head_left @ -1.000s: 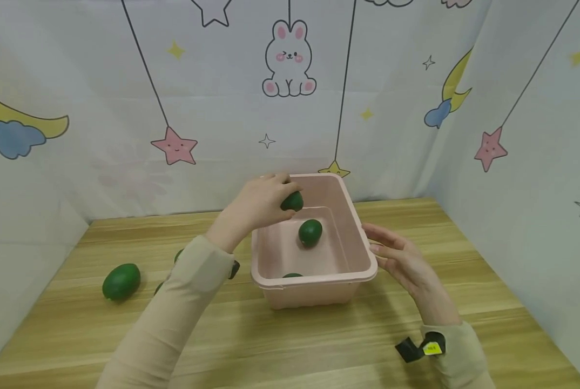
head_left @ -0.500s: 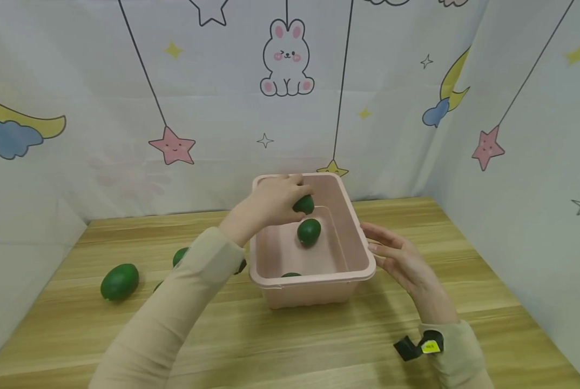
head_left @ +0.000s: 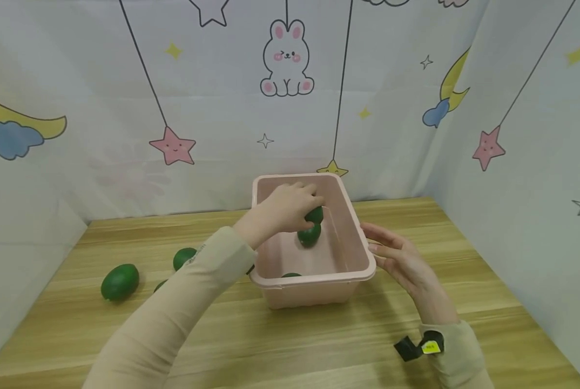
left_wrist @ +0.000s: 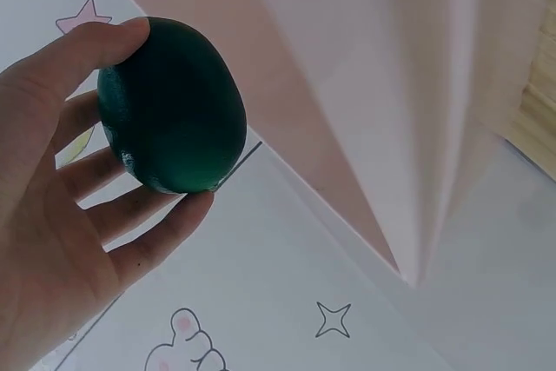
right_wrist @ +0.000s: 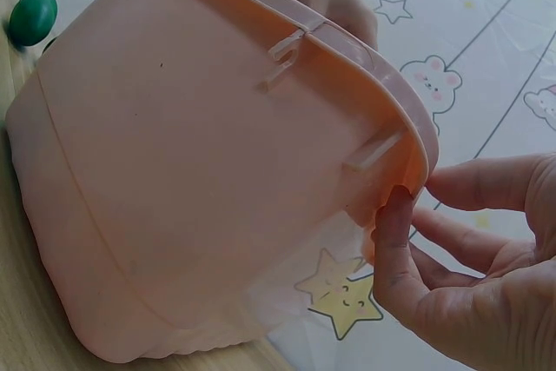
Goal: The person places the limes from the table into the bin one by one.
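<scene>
My left hand is over the inside of a pink plastic bin. It grips a dark green avocado between thumb and fingers, below the rim level in the head view. Beneath it, a second avocado lies on the bin floor. Another avocado shows only its top behind the bin's near wall. At the bin's right side my right hand pinches the rim, its fingertips at the lip in the right wrist view.
On the wooden table left of the bin lie a whole avocado and, partly behind the left sleeve, two more, one avocado and a sliver of another avocado. A printed white curtain stands behind the bin.
My left hand has moved right and down into the bin with its avocado, which now overlaps the one on the floor. The right hand stays at the rim.
</scene>
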Demonstrator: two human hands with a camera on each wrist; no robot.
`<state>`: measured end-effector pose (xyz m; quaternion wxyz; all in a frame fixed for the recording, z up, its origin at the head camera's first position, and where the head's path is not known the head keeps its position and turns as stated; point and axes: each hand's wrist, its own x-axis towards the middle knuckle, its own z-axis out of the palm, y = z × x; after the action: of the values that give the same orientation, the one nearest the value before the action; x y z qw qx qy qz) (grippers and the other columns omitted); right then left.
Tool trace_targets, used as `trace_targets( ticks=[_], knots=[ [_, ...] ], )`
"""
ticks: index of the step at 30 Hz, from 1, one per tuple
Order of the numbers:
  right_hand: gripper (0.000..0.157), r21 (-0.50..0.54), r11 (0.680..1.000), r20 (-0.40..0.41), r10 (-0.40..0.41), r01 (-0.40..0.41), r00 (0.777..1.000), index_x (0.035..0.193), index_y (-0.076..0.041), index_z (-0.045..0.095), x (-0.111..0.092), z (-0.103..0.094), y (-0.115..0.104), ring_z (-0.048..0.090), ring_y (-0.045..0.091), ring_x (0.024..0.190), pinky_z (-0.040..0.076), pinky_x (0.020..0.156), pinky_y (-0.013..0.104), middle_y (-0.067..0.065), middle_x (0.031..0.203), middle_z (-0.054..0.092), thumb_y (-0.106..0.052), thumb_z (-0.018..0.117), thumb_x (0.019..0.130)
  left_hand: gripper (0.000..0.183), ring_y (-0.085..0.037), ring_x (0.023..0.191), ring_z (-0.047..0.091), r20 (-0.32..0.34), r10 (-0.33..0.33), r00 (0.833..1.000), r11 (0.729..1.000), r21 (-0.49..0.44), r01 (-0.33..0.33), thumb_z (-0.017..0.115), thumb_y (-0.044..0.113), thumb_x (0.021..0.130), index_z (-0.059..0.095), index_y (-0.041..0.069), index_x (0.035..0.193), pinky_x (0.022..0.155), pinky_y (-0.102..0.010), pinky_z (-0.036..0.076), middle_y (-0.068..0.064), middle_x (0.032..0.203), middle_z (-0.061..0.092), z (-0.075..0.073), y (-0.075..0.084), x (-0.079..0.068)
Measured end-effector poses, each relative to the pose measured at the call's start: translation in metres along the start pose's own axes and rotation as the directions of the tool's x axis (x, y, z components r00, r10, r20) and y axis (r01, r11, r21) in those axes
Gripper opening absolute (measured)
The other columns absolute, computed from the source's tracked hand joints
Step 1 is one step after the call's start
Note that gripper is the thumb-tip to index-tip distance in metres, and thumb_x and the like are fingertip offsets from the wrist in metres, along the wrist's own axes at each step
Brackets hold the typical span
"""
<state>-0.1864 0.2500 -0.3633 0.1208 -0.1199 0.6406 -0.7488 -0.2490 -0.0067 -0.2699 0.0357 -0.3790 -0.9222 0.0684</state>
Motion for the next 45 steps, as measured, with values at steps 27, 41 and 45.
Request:
trace_targets(
  ticks=[27, 41, 45],
  knots=[
    [0.049, 0.018, 1.000, 0.010, -0.004, 0.004, 1.000, 0.144, -0.003, 0.040, -0.002, -0.002, -0.002, 0.057, 0.007, 0.114, 0.051, 0.093, 0.025, -0.007, 0.130, 0.055, -0.003, 0.052, 0.096, 0.045, -0.022, 0.109, 0.057, 0.129, 0.114, 0.985, 0.988, 0.087, -0.126, 0.071, 0.031, 0.085, 0.059, 0.020, 0.127, 0.087, -0.035, 0.051, -0.003, 0.137, 0.054, 0.024, 0.012, 0.015],
    [0.050, 0.015, 1.000, 0.002, -0.003, 0.003, 1.000, 0.143, -0.002, 0.041, 0.000, -0.001, -0.001, 0.056, 0.008, 0.116, 0.051, 0.092, 0.025, -0.006, 0.129, 0.056, -0.002, 0.052, 0.095, 0.042, -0.019, 0.111, 0.059, 0.134, 0.173, 0.976, 0.977, 0.101, -0.187, 0.072, 0.034, 0.085, 0.061, 0.021, 0.123, 0.085, -0.035, 0.053, -0.002, 0.134, 0.055, 0.028, 0.013, 0.015],
    [0.049, 0.005, 1.000, -0.005, 0.000, 0.000, 1.000, 0.143, -0.003, 0.042, 0.000, -0.001, 0.000, 0.057, 0.008, 0.115, 0.051, 0.093, 0.025, -0.006, 0.129, 0.055, -0.002, 0.053, 0.095, 0.044, -0.018, 0.112, 0.059, 0.136, 0.194, 0.972, 0.975, 0.085, -0.207, 0.073, 0.035, 0.084, 0.061, 0.020, 0.124, 0.086, -0.035, 0.053, -0.002, 0.134, 0.054, 0.030, 0.012, 0.015]
  ],
)
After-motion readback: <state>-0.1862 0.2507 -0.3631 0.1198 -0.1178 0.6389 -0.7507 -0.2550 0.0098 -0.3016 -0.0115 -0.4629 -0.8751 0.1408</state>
